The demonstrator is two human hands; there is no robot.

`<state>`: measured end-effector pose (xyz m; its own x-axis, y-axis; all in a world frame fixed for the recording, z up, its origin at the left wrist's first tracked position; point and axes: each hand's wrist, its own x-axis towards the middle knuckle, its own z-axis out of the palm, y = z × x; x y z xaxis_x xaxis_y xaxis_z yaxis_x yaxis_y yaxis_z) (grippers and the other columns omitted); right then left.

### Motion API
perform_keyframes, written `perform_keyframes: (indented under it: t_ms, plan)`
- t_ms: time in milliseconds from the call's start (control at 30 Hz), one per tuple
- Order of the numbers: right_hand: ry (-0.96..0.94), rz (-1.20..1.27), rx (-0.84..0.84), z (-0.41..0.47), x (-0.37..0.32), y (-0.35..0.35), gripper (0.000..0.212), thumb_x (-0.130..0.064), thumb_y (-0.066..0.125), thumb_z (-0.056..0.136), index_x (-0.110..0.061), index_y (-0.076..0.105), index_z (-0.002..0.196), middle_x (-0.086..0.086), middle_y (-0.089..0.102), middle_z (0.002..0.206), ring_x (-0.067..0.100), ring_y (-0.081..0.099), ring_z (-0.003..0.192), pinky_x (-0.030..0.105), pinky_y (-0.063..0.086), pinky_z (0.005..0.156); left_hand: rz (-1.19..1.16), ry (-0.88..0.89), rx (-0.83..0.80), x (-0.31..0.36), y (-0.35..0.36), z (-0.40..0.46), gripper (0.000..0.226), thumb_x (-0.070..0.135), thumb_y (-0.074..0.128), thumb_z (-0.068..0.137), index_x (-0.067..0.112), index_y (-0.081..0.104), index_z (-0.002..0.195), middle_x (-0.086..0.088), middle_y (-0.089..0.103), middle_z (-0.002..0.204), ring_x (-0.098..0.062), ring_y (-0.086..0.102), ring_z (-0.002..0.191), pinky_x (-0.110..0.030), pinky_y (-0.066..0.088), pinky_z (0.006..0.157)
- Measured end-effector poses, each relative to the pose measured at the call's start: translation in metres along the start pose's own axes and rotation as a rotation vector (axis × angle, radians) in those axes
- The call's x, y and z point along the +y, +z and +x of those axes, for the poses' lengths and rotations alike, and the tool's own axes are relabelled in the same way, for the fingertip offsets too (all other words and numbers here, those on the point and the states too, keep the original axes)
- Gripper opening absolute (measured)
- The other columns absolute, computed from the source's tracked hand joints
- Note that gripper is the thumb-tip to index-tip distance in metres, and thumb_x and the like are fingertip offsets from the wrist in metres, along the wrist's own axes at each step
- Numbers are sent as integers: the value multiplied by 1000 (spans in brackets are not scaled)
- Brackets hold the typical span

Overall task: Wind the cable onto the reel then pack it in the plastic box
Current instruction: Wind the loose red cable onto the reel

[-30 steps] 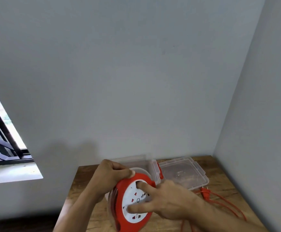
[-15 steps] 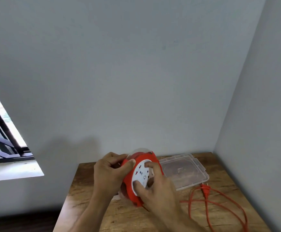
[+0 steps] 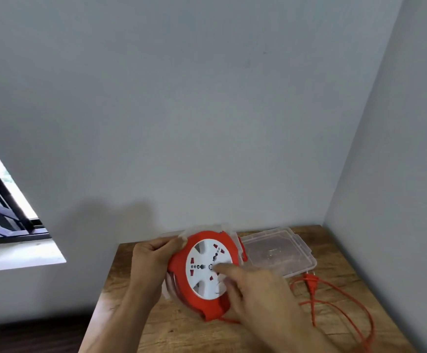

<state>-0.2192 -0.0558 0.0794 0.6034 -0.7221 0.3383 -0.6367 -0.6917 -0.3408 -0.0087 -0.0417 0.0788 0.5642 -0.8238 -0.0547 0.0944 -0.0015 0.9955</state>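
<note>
I see the red cable reel (image 3: pixel 202 266) held upright above the middle of the wooden tabletop (image 3: pixel 182 332), its white socket face turned toward me. My left hand (image 3: pixel 151 261) clasps the reel's left rim, fingers curled around the edge and thumb near the top. My right hand (image 3: pixel 255 289) lies against the white face, index finger stretched to the hub at its centre; the other fingers are blurred, so I cannot tell whether they grasp the lower right rim or only rest on it. The orange cable (image 3: pixel 345 309) leaves the bottom of the reel and lies in loose loops across the right side of the tabletop, running off the near right corner. Its plug (image 3: pixel 310 282) lies just in front of the clear lid (image 3: pixel 278 253), which sits flat toward the far right corner. Behind the reel, at the far edge, parts of the clear plastic box (image 3: pixel 229 229) show around the reel's rim. A window (image 3: pixel 1 200) with dark bars is on the left wall.
</note>
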Motion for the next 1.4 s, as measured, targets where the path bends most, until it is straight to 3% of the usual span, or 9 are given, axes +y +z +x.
perform_keyframes:
  t_ms: [200, 433, 600, 700, 867, 967, 1067, 1233, 1400]
  plan:
    - [-594, -375, -252, 9, 17, 3, 58, -17, 54, 100, -47, 31, 145, 26, 37, 152, 34, 68, 70, 48, 60, 50, 307, -58, -283, 16, -2, 3, 17, 13, 76, 84, 5, 82, 70, -22, 78, 71, -33, 74, 61, -31, 58, 56]
    - [-853, -549, -149, 25, 38, 18, 55, -40, 65, 94, -46, 41, 143, 14, 67, 103, 23, 66, 57, 36, 57, 48, 435, -1, -327, 9, 8, -2, 13, 24, 82, 80, 12, 84, 76, -11, 81, 73, -28, 79, 68, -40, 64, 69]
    - [-308, -207, 105, 19, 39, 48, 57, -55, 50, 89, -44, 34, 143, 6, 73, 97, 26, 69, 62, 36, 57, 51, 260, 121, -162, 3, 8, -7, 23, 39, 85, 59, 28, 86, 79, -1, 83, 82, -24, 79, 76, -48, 64, 74]
    - [227, 328, 138, 13, 13, 52, 60, -65, 57, 80, -45, 40, 134, -1, 74, 87, 14, 71, 75, 32, 57, 65, 160, 186, -36, -6, 12, -11, 13, 29, 89, 63, 27, 86, 76, 2, 82, 82, -21, 78, 79, -39, 63, 70]
    - [991, 1363, 36, 13, -18, 56, 37, -37, 70, 92, -20, 49, 118, 5, 70, 76, 13, 56, 38, 20, 38, 33, 97, 255, 62, -21, 16, -19, 20, -1, 79, 80, 19, 81, 78, 8, 80, 73, -3, 74, 66, -12, 54, 55]
    - [1049, 1516, 10, 5, -13, 55, 29, -24, 67, 96, -8, 51, 114, 3, 56, 57, 11, 52, 37, 18, 35, 32, 92, 245, 46, -22, 15, -19, 20, 0, 78, 81, 19, 81, 78, 10, 80, 71, -2, 74, 65, -15, 57, 56]
    - [1071, 1479, -17, 1, -11, 58, 37, -24, 72, 93, -14, 47, 118, 7, 63, 66, 12, 53, 38, 20, 37, 33, 214, 239, -29, -19, 17, -18, 17, 11, 83, 79, 29, 83, 80, 12, 82, 77, -4, 76, 72, -28, 61, 68]
    - [954, 1263, -36, 2, -5, 53, 36, -31, 69, 94, -24, 43, 117, 12, 75, 78, 17, 57, 40, 24, 41, 37, 460, 217, -105, -7, 22, -18, 21, 31, 90, 69, 43, 78, 82, 31, 73, 63, 11, 71, 66, -6, 51, 53]
    - [119, 42, -83, -2, 21, 36, 33, -39, 54, 97, -41, 44, 128, 1, 71, 111, 22, 70, 82, 37, 58, 72, 568, 133, -103, -8, 18, -8, 7, 34, 86, 72, 38, 82, 75, 21, 77, 64, 10, 70, 64, -7, 50, 54]
